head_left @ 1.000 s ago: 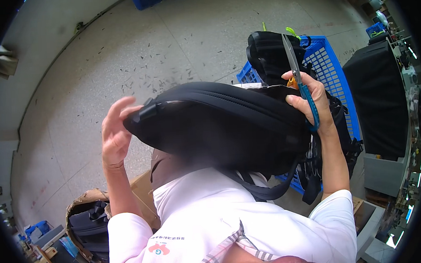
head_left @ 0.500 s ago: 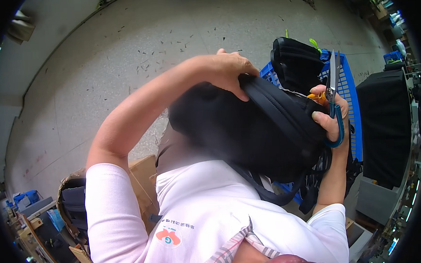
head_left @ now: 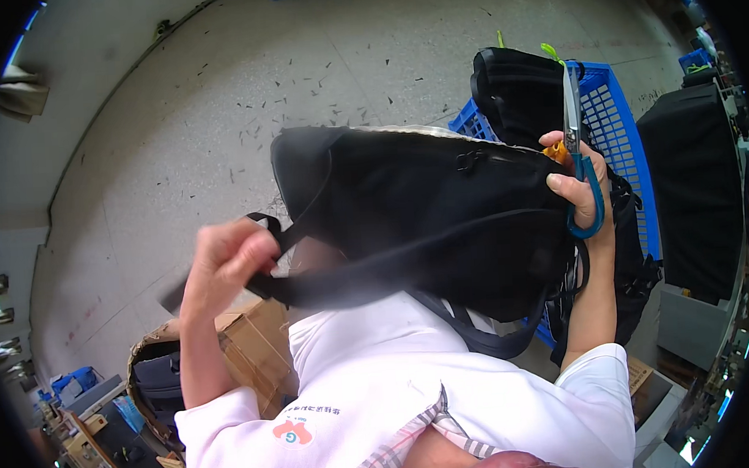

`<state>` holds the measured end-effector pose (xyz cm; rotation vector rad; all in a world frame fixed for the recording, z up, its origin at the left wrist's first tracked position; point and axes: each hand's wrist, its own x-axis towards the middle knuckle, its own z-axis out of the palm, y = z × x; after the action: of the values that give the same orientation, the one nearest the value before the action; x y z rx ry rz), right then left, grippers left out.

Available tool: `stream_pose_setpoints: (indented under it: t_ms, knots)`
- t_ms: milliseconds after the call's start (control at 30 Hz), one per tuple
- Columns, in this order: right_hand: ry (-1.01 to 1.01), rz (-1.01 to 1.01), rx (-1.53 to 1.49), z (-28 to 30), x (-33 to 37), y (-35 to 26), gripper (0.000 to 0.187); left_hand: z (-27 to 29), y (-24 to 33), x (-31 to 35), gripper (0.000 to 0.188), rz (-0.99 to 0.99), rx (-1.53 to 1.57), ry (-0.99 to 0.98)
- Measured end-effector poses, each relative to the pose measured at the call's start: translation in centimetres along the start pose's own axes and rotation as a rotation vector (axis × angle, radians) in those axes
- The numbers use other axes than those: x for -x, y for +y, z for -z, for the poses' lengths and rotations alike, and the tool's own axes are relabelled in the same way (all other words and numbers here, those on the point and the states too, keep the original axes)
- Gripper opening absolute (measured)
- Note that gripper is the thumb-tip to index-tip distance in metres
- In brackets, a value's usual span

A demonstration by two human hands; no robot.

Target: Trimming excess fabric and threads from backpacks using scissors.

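Observation:
A black backpack (head_left: pixel 406 190) lies across my lap, its pale raw edge along the far side and a small buckle near that edge. My left hand (head_left: pixel 228 263) is closed round a black strap (head_left: pixel 343 282) of the backpack, at the near left. My right hand (head_left: pixel 582 185) is closed on scissors (head_left: pixel 574 122) with teal handles, blades pointing away from me. That hand is also at the right end of the backpack, its thumb against the fabric. Something orange (head_left: pixel 556 152) shows at its fingers.
A blue plastic crate (head_left: pixel 619 128) stands to the right, with another black bag (head_left: pixel 515 91) in and over it. Beyond that is a black-covered block (head_left: pixel 694 192). At lower left are a cardboard box (head_left: pixel 257 346) and a carton holding dark items. Dark scraps litter the floor (head_left: pixel 216 115).
My left hand has left the far edge of the backpack and come back to the near left, pulling the strap out. The backpack now lies flatter. The scissors remain in my right hand.

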<state>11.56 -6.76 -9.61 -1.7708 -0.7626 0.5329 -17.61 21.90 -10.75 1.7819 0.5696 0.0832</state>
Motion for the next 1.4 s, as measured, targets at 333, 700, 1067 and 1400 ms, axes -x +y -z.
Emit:
stream_pose_setpoints:
  t_ms: [333,700,1067,1400]
  knots:
    - [0.003,0.088,-0.006,-0.7,0.3,-2.2,0.04,-3.2,-5.7,-11.0,0.048,-0.022,0.525,-0.109]
    - [0.339,0.186,-0.038,-3.9,0.9,-0.6,0.031,5.9,8.6,-13.7,0.025,-0.223,0.267,0.074]
    - [-0.003,0.293,0.626,2.2,-0.5,-1.1,0.076,4.3,2.8,-16.0,0.025,-0.281,0.579,-0.047]
    - [-0.169,0.561,1.041,3.3,-2.1,-3.5,0.071,4.3,0.8,-16.3,0.032,-0.384,0.665,-0.121]
